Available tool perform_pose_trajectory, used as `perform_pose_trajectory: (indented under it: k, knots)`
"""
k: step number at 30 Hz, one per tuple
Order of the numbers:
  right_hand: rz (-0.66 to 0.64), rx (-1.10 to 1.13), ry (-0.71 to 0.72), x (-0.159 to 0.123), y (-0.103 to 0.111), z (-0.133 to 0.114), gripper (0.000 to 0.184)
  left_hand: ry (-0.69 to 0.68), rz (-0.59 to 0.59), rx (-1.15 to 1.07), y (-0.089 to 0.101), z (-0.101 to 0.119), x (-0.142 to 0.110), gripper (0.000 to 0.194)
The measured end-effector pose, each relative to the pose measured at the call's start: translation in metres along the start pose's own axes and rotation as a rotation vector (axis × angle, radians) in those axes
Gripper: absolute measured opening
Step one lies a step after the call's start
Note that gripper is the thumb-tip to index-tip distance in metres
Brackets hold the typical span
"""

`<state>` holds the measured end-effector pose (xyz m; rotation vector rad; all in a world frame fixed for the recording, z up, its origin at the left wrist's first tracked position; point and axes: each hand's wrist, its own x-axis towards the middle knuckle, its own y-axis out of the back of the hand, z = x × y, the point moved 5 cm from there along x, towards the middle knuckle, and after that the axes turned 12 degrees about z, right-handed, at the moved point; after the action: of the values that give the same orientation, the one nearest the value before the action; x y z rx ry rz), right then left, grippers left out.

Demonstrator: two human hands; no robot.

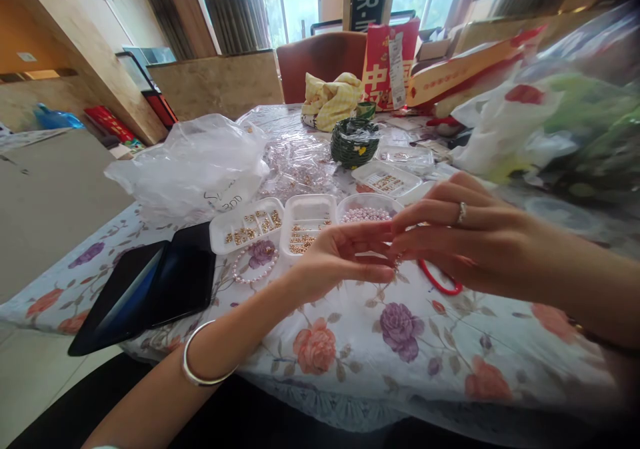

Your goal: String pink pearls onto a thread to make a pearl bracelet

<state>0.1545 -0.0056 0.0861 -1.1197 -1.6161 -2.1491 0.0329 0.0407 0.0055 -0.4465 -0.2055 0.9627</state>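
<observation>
Across the desk (pixel 350 342), draped in a cloth printed with roses, we see our things laid out. Biggest is the crumpled clear plastic bag (pixel 200 166) at the far left, and nearer our edge lies a dark tablet (pixel 150 289), flat and partly overhanging the side. Beyond the hands sit three white trays: one (pixel 247 226) with gold beads in compartments, a second (pixel 306 226) just beside it, also with gold beads, and a round tub of pale pearls (pixel 367 210). A green woven basket (pixel 354 144) stands farther back. A pearl bracelet (pixel 256 268) lies on the cloth in front of the first tray.

Our left hand (pixel 340 256) is palm up, its fingers gently curled toward our right hand (pixel 460 242), whose fingers are pressed together at the tips, meeting the left ones just above the cloth. Whatever small piece they pinch is too tiny to make out. A red cord loop (pixel 440 282) lies beneath the right hand, just under the pinch.
</observation>
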Motion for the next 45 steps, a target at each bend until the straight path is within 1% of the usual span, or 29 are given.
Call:
perform_pose_trajectory:
  k: [5,9,14,17,22,24,28,34,38,45]
  knots:
    - [-0.056,0.027,-0.037,-0.0009,-0.0003,-0.0012,0.019,0.007,-0.025,-0.012,-0.0002,-0.0027,0.0012,0.048]
    - [-0.096,0.051,-0.066,-0.0032,-0.0003,-0.0012,0.019,0.026,-0.012,-0.001,0.0003,-0.0044,0.0021,0.049]
    - [-0.091,0.04,-0.072,-0.0046,0.0004,-0.0001,0.02,0.017,-0.006,0.032,-0.0012,-0.0019,0.0011,0.045]
    - [-0.097,0.031,-0.053,-0.0046,-0.0012,0.0003,0.02,0.009,-0.009,0.032,-0.0032,-0.0005,0.0002,0.037]
    - [-0.109,0.01,-0.022,-0.0043,-0.0027,0.0006,0.017,0.036,0.021,0.039,-0.0053,-0.0009,-0.0011,0.011]
    - [-0.13,0.001,-0.016,-0.0042,-0.0034,0.0008,0.014,0.061,0.038,0.059,-0.0055,-0.0016,-0.0014,0.008]
    - [-0.102,-0.003,-0.004,-0.0037,-0.0035,0.0006,0.01,0.069,0.046,0.077,-0.006,-0.0007,-0.0014,0.007]
    - [-0.06,0.003,-0.053,-0.0045,-0.0052,0.0028,0.008,0.047,0.033,0.072,-0.0056,0.0008,-0.0013,0.005]
    - [-0.063,0.002,-0.058,-0.0047,-0.0043,0.0035,0.008,0.033,0.001,0.062,-0.0068,0.0017,-0.0022,0.004]
    - [-0.052,0.024,-0.069,-0.0028,-0.0026,0.0039,0.008,0.056,-0.006,0.037,-0.0073,0.0018,-0.0038,0.004]
